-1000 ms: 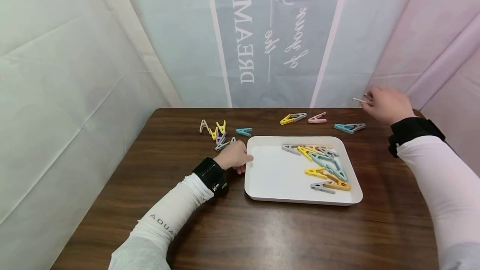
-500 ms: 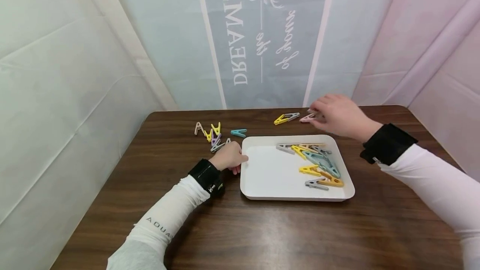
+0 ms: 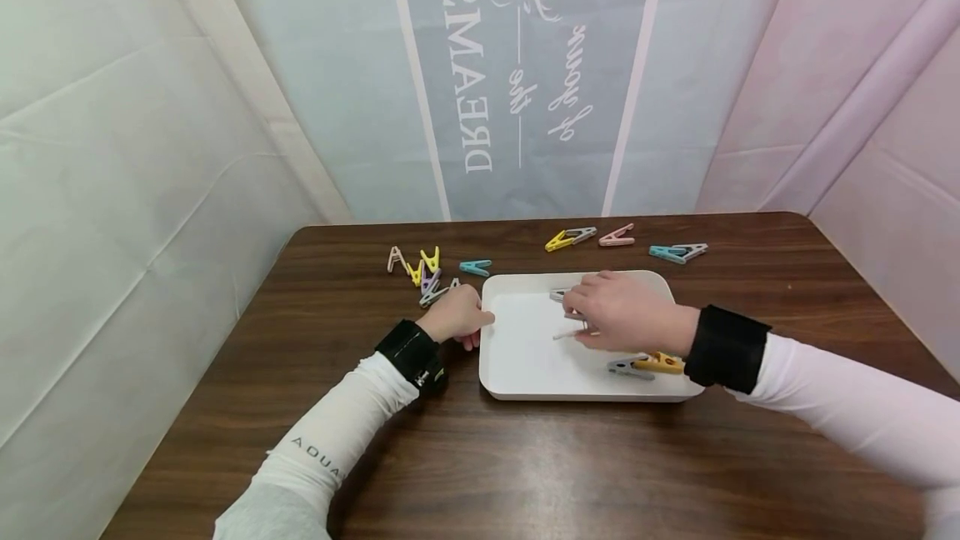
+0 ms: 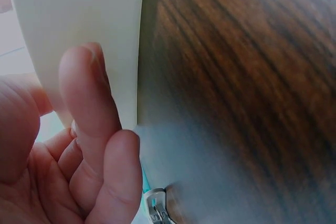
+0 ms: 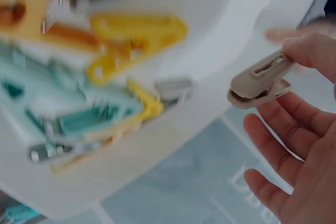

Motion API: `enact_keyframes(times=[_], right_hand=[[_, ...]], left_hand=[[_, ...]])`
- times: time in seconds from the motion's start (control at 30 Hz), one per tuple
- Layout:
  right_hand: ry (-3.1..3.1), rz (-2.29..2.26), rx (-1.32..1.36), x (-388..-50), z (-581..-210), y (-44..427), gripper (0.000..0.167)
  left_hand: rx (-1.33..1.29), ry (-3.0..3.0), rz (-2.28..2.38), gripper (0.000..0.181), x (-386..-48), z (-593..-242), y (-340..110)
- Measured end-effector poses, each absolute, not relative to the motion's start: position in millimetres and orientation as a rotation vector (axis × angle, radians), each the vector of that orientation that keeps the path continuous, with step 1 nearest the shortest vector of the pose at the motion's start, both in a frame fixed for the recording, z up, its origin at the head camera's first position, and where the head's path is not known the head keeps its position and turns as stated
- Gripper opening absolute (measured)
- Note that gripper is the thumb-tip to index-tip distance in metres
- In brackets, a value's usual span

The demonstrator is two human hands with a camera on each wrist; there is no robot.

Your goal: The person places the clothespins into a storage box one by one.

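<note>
Over the white tray (image 3: 525, 384), my right hand (image 3: 626, 312) pinches a beige clothespin (image 5: 261, 78) between thumb and fingers. The right wrist view shows the clothespin's jaws together, facing away from the hand. Below lie several clothespins: a yellow clothespin (image 5: 139, 38), an orange clothespin (image 3: 660, 362), a grey clothespin (image 3: 628, 368) and teal ones, partly hidden by the hand in the head view. My left hand (image 3: 455, 315) holds the tray's left wall, thumb over the rim and fingers (image 4: 86, 95) along the outer side (image 4: 113, 9).
Left of the tray lies a cluster of clothespins, including a purple clothespin (image 3: 430, 281), with a blue clothespin (image 3: 475, 267) beside it. Behind the tray are a yellow clothespin (image 3: 558, 241), a pink clothespin (image 3: 617, 237) and a blue clothespin (image 3: 667, 253). A printed curtain (image 3: 540, 182) hangs at the table's back edge.
My right hand has carried the beige clothespin from the table's back right corner leftward and forward to above the tray. The left hand stays at the tray's left wall.
</note>
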State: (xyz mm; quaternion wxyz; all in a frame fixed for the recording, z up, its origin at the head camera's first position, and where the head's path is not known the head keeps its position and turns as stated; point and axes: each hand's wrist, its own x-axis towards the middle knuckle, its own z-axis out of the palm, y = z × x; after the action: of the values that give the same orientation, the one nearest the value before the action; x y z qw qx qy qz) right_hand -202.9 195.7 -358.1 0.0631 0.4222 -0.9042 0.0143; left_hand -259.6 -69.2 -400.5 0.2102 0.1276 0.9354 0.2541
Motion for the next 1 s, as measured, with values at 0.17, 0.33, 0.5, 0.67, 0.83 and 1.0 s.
enact_keyframes(times=[0.17,0.33,0.5,0.67,0.83,1.0], right_hand=[[-2.788,0.048,1.312,-196.1,-370.9,195.0,0.026],[-2.855,0.019,1.306,-191.9,-377.1,196.7,0.025],[-2.923,-0.021,1.286,-191.8,-376.6,196.7,0.025],[-2.997,-0.086,1.274,-191.8,-377.4,196.8,0.023],[-3.015,-0.158,1.266,-192.1,-378.2,196.8,0.025],[-3.020,-0.180,1.255,-192.0,-377.2,195.7,0.024]], left_hand=[[0.370,2.601,0.711,0.041,-258.6,-399.6,-69.3],[0.371,2.602,0.713,0.041,-259.2,-400.0,-69.8],[0.365,2.592,0.727,0.040,-259.9,-401.1,-69.9],[0.343,2.583,0.725,0.039,-259.6,-402.0,-69.0],[0.345,2.592,0.706,0.039,-259.9,-400.7,-68.6],[0.351,2.599,0.694,0.040,-259.7,-400.2,-68.6]])
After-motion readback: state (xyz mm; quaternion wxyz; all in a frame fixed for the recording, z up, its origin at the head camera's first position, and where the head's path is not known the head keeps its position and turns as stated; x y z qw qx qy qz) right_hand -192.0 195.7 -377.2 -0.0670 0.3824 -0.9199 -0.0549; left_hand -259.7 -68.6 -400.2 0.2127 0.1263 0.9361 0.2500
